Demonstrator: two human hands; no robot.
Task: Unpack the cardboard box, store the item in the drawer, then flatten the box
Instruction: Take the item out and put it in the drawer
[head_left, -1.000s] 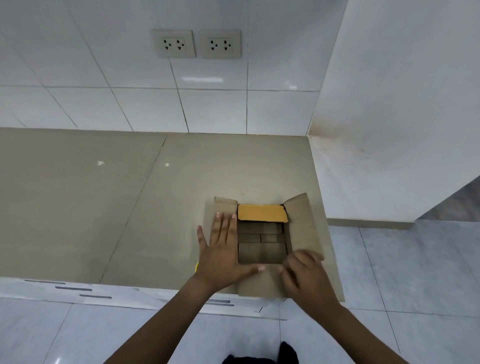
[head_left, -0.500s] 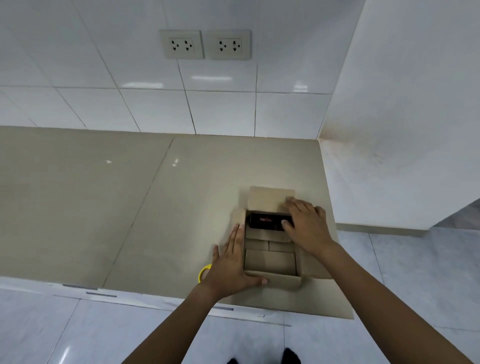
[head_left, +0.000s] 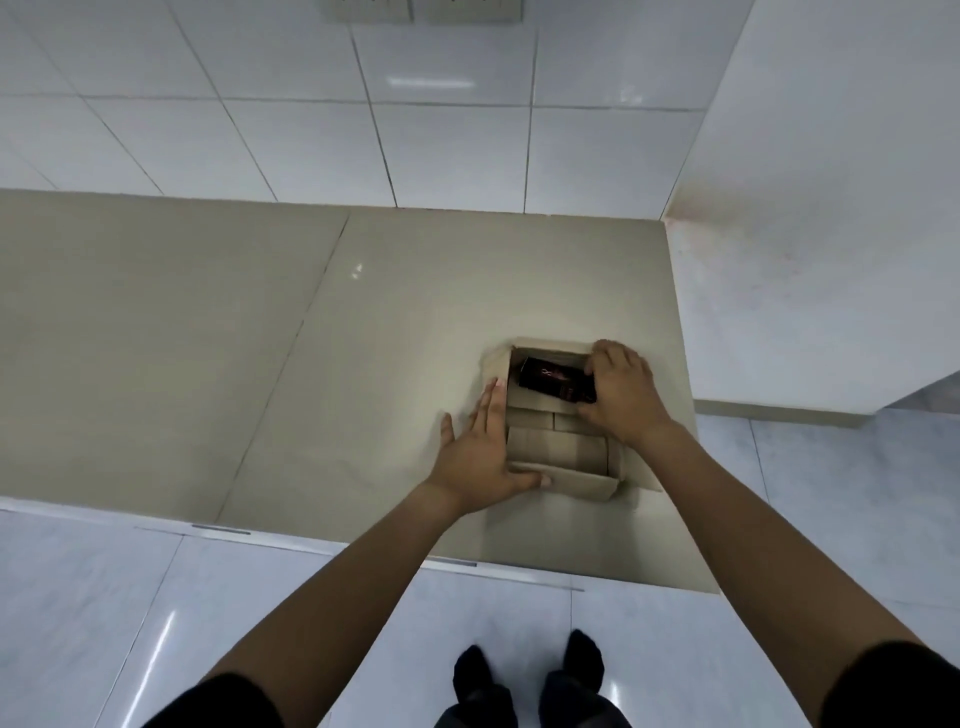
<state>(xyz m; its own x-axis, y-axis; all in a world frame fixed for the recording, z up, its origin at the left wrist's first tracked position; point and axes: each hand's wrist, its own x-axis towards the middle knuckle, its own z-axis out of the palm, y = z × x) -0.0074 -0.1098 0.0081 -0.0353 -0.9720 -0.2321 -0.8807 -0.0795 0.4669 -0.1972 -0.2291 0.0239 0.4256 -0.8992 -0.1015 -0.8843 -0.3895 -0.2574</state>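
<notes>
A: The right hand (head_left: 621, 395) has left the near corner of the cardboard box (head_left: 558, 449) and gone to its far end!

B: Yes, and the yellow flap there is folded back, baring a black item (head_left: 556, 382). Fingers now curl round it, tilting it up inside the box.

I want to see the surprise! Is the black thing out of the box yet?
Not yet. The black item sits inside the cardboard box, gripped by the right hand.
</notes>
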